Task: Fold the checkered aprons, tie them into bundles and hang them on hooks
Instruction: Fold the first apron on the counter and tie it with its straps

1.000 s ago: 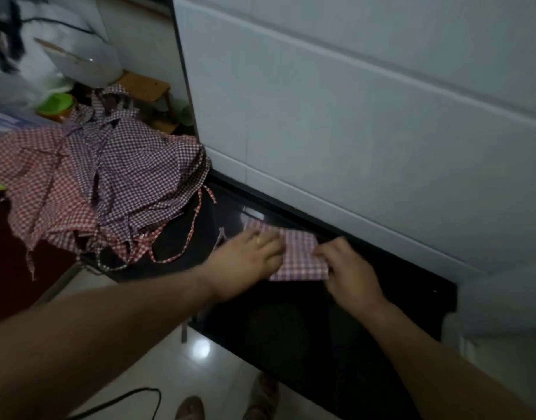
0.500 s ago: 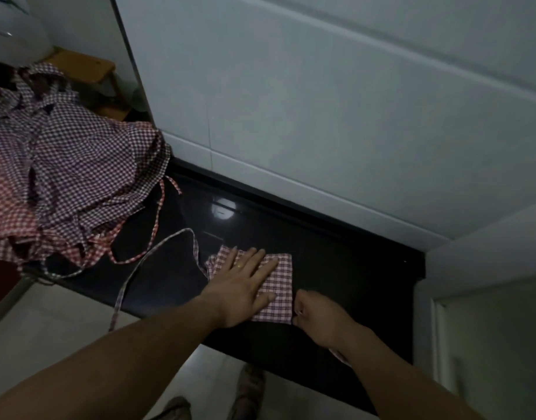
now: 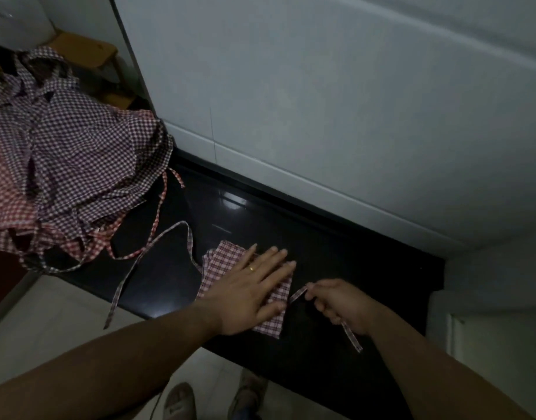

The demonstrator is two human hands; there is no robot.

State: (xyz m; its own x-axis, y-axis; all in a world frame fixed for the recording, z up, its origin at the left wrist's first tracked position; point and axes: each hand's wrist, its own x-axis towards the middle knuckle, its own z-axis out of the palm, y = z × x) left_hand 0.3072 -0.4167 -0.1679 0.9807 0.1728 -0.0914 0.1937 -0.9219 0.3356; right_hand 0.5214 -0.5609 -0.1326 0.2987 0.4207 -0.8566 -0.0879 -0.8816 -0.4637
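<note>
A folded checkered apron [image 3: 222,263], red and white, lies flat on the glossy black counter [image 3: 351,268], close to its near edge. The left hand [image 3: 251,295] rests on top of it, palm down, fingers straight and slightly spread, pressing the cloth; a gold ring [image 3: 252,269] shows on one finger. Just right of the folded square, the right hand [image 3: 336,304] has its fingers curled round a thin checkered strap [image 3: 353,341], pinching it near the apron's right corner, and the free end trails out below the hand over the counter. A second strap [image 3: 157,237] runs from the apron's left side in a loop across the counter and hangs over the near edge toward the pale floor [image 3: 48,328]. At the far left a loose pile of aprons [image 3: 72,165], purple-checked and red-checked, is heaped on the counter, well apart from the folded one. White wall tiles [image 3: 321,116] rise behind the counter. Two sandalled feet [image 3: 178,401] show at the bottom
</note>
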